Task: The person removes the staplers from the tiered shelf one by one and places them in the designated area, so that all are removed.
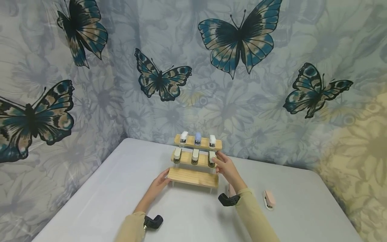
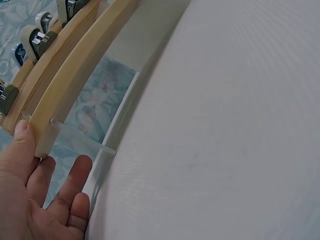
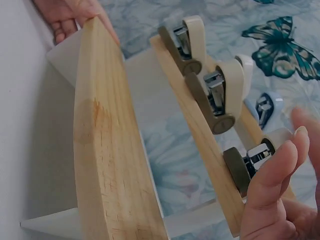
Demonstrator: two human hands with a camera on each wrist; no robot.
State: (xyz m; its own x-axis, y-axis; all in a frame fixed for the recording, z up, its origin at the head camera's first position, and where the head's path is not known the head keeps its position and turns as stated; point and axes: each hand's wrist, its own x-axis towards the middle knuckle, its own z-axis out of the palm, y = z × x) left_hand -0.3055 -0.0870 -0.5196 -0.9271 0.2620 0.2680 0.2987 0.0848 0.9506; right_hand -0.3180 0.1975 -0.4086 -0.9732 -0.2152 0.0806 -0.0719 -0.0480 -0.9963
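Note:
A three-tier wooden display stand (image 1: 193, 177) has clear supports. My left hand (image 1: 160, 181) pinches the left end of its lowest shelf, thumb (image 2: 21, 131) over the edge and fingers beneath. On the middle shelf (image 1: 186, 159) sit three cream staplers with dark olive bases. My right hand (image 1: 226, 166) is at the rightmost cream stapler (image 3: 237, 170), its fingers along the right side and partly covering it. The upper shelf (image 1: 190, 141) carries a white stapler (image 1: 184, 136), a blue stapler (image 1: 198, 138) and another white stapler (image 1: 212, 140).
A pink stapler (image 1: 269, 199) lies on the white table (image 1: 290, 188) to the right. Another pink stapler (image 1: 231, 190) is partly hidden by the right wrist. Behind the stand hangs a butterfly-patterned backdrop (image 1: 242, 111), close to the table's back edge.

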